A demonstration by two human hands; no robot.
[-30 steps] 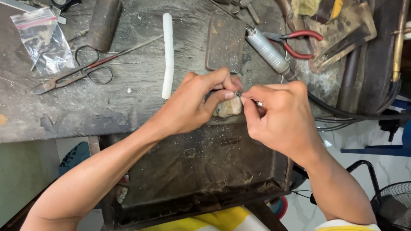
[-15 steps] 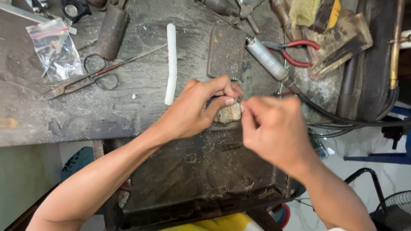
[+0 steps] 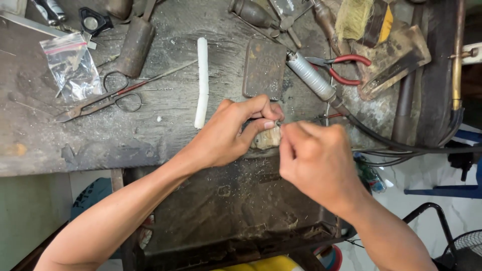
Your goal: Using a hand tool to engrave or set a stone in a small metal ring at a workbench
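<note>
Here, left hand (image 3: 226,133) and right hand (image 3: 314,160) on pale block (image 3: 266,138)

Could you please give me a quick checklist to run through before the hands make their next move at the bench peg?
1. Left hand steadies the work: ok, thumb and forefinger pinch at the pale peg.
2. Right hand meets it: ok, fingertips close against the left thumb.
3. What the fingers hold: cannot tell, too small and mostly hidden.
4. Tray under the hands: ok, it sits directly below the peg, with filings in it.
5. Handpiece out of the way: ok, it lies on the bench above the hands, though its cable runs close by the right hand.
6. Scissors and white tube apart from the hands: ok, both to the left.
</note>
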